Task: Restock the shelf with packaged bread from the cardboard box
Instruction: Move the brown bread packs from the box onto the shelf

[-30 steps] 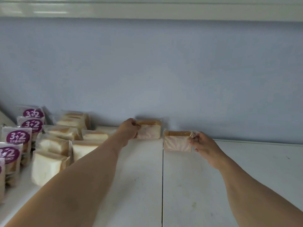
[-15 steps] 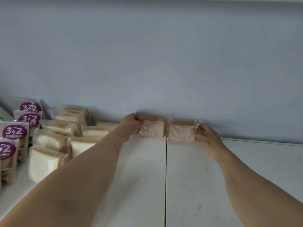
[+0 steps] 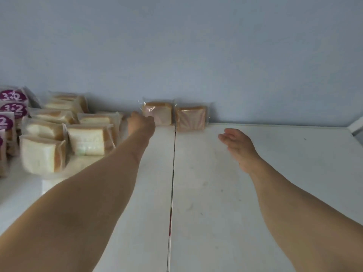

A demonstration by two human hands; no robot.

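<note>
bread packs (image 3: pixel 158 113): two upright at back wall | left hand (image 3: pixel 140 122) fingers hidden, grip unclear | right hand (image 3: pixel 236 142) spread, empty

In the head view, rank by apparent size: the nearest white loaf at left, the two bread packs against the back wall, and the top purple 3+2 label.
1. Nearest white loaf, though nearness inflates it.
2. Left back pack and right back pack: look alike, unranked.
3. Purple 3+2 label.

Two bread packs (image 3: pixel 173 115) stand against the wall; right hand (image 3: pixel 237 143) hovers free
</note>
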